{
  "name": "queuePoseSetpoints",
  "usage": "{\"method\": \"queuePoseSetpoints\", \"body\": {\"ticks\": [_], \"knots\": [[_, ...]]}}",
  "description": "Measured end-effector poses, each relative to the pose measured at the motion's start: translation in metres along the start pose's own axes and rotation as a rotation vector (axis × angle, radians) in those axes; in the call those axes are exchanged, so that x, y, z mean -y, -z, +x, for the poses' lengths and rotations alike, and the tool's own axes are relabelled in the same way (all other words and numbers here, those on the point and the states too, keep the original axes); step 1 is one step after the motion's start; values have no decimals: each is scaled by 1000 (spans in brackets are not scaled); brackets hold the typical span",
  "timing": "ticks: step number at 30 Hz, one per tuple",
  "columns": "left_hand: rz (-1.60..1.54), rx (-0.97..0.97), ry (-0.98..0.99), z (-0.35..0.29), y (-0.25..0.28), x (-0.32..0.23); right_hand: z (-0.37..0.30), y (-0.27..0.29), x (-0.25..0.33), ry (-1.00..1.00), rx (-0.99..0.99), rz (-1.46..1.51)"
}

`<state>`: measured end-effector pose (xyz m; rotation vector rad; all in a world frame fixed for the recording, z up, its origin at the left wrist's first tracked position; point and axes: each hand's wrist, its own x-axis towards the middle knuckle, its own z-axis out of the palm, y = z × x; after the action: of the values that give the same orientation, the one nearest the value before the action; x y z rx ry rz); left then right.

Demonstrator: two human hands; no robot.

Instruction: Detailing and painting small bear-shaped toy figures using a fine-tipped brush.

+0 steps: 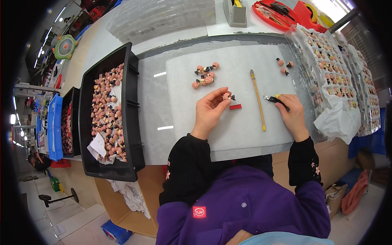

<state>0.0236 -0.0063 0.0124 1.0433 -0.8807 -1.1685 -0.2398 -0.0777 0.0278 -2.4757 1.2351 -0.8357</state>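
Observation:
Between the thumb and fingers of my left hand (209, 112) is a small figurine (227, 96) with a pink, bumpy head and a dark lower part. Just below it, a small red block (235, 107) lies on the white sheet (192, 126). My right hand (295, 112) grips a black and yellow cutter knife (272, 99), its silvery tip pointing left. A thin wooden stick (258, 100) with a dark tip lies between my hands. Several similar figurines (205, 74) sit beyond my left hand, and 3 pink-headed pieces (284, 65) are at the far right.
To the left stands a black crate (132, 106) full of pink-headed figurines, with a blue bin (54, 126) beyond it. Trays of figurines (330, 61) lean at the right. Clear plastic trays (163, 18), a grey tape dispenser (235, 15) and a red tray (261, 9) line the back.

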Motion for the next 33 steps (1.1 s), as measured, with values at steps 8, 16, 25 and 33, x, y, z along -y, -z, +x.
{"method": "queuePoseSetpoints", "body": {"ticks": [8,16,25,33], "knots": [[-78,80,111,1,2,3,9,-11,18,17,-72,-26],[-34,165,128,1,-4,-1,21,-9,72,50,5,19],[-59,174,155,-1,-5,2,19,-35,79,214,-67,109],[-57,196,164,-2,-3,4,22,-35,88,234,-63,13]]}}
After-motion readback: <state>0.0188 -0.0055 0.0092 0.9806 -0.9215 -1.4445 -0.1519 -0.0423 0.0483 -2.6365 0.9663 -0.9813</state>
